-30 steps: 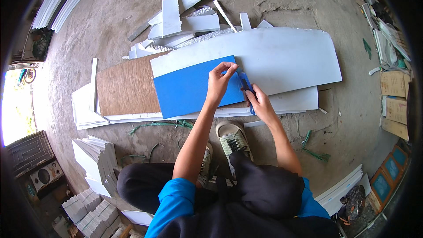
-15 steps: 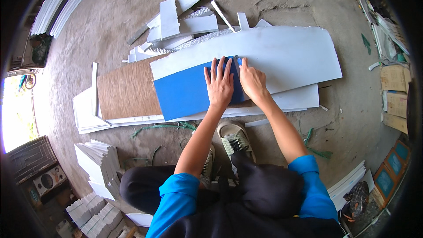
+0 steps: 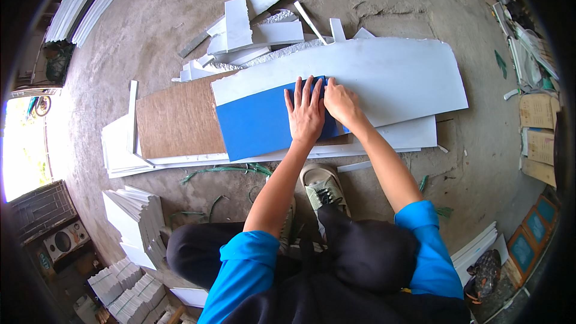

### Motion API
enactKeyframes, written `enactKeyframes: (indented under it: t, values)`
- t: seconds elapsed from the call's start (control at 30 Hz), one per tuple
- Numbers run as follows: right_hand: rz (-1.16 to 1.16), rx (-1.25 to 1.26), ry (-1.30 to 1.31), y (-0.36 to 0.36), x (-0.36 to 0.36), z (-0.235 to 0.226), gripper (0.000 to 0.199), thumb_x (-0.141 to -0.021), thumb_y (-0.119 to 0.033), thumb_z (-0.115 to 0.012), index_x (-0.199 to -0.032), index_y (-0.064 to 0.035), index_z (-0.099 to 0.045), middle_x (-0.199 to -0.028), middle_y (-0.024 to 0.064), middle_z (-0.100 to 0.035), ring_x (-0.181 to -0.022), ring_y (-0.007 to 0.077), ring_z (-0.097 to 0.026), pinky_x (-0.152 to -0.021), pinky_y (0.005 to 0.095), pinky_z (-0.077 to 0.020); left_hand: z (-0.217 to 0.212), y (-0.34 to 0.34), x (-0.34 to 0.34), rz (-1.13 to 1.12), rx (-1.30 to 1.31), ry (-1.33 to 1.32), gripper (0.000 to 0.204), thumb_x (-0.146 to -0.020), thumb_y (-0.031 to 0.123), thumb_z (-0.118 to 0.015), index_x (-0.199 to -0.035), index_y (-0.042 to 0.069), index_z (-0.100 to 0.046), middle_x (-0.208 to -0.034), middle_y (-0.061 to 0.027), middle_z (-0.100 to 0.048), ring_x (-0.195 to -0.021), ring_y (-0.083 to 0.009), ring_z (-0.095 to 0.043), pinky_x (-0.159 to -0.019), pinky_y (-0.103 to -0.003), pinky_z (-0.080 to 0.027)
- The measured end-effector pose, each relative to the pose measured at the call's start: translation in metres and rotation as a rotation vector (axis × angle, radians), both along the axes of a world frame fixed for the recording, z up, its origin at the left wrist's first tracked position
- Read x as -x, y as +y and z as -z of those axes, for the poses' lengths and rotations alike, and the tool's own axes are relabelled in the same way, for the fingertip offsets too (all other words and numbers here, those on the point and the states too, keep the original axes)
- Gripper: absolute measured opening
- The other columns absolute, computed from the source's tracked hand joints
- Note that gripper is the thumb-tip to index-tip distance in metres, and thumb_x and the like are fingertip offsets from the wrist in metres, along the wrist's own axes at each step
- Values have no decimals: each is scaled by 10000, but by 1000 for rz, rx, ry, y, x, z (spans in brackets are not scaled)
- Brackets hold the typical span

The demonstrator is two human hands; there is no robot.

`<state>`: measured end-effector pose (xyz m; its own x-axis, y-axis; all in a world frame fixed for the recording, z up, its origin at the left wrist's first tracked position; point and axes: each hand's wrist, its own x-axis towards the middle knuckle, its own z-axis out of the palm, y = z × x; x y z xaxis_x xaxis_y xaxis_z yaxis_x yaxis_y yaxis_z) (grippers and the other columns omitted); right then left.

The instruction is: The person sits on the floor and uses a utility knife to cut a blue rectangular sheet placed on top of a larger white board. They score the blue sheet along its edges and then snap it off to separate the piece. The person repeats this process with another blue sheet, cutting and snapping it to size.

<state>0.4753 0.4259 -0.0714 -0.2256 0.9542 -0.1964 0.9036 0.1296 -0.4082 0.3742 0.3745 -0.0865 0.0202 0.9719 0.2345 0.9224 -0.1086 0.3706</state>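
My left hand (image 3: 307, 117) lies flat with spread fingers on a blue rectangular board (image 3: 255, 123), pressing it down. Its fingertips reach the board's upper right corner. Right beside them, my right hand (image 3: 343, 103) is closed at the board's right edge. Whatever sits inside that fist is mostly hidden. Under the blue board is a large white foam sheet (image 3: 408, 78) with a rough, curved far edge. A brown wooden board (image 3: 177, 117) shows to the left, also partly beneath the blue one. More white sheets (image 3: 414, 132) lie below.
Broken white foam pieces (image 3: 239, 24) are heaped beyond the sheet. Stacked white sheets (image 3: 135, 222) stand at lower left, near bundled white blocks (image 3: 129, 288). Green strands (image 3: 231, 170) lie by my shoes (image 3: 324, 187). Cardboard boxes (image 3: 540, 129) line the right side.
My right hand has shifted slightly along the blue board's right edge, and its fist has turned. A small blue end that stuck out by its fingers is now hidden. My left hand keeps pressing.
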Motion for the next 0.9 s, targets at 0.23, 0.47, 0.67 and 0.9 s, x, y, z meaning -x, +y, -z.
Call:
enactKeyframes:
  t: [0.23,0.47,0.67,0.9]
  values:
    - [33,303,70,-4,-9,1,278,-859,-157,-373,-994,78,-433,-697,292,-580,-642,406,-601,-596,479,-495,2,0,-3,-14,-28,-8,443,-844,223,-475,-1277,179,-395,-1330,-49,-354,-1292,-250,-233,-1049,-500,-117]
    - [31,297,56,-110,-34,-14,264,-848,-101,-360,-1047,67,-406,-722,290,-585,-712,428,-594,-622,480,-487,1,-4,0,-20,-15,44,456,-862,235,-459,-1304,189,-356,-1336,-31,-337,-1299,-225,-219,-1057,-486,-98]
    - [40,155,-20,-138,-37,3,248,-836,-98,-394,-1032,53,-382,-641,251,-581,-635,404,-600,-561,490,-482,3,-5,-1,-11,-26,47,447,-867,240,-450,-1302,195,-359,-1335,-29,-342,-1298,-229,-220,-1058,-483,-98]
    - [10,45,-36,-155,-40,13,199,-807,-62,-412,-976,41,-395,-579,225,-574,-588,386,-605,-524,458,-496,4,-4,-2,-8,-33,66,445,-870,242,-447,-1304,196,-357,-1333,-26,-344,-1296,-227,-225,-1054,-488,-108]
